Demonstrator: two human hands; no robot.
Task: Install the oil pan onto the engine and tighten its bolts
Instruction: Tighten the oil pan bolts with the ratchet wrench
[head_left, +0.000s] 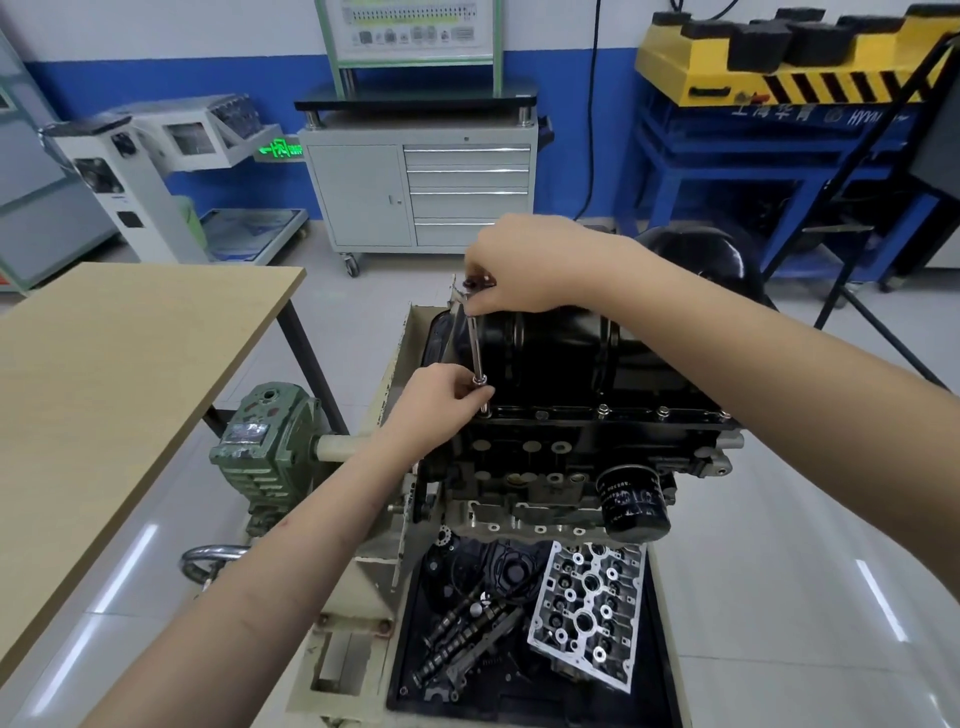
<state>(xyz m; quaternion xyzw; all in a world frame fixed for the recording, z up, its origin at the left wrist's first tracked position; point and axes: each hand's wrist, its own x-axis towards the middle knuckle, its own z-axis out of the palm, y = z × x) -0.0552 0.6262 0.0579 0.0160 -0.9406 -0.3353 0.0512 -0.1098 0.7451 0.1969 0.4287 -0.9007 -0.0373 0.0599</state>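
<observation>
Green exit sign (281, 149); blue frame (810, 156) lettering "HYV…"

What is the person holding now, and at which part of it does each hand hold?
A socket wrench standing on an oil pan bolt: the right hand grips its top end, the left hand pinches its lower shaft.

I see through one camera, worn on the person's head. It looks forward and down, from close above the left hand (441, 395) and right hand (519, 265). Both arms reach in from the bottom edge. Past the hands I see far across the floor to the blue wall (171, 83). No second view shares anything.
</observation>
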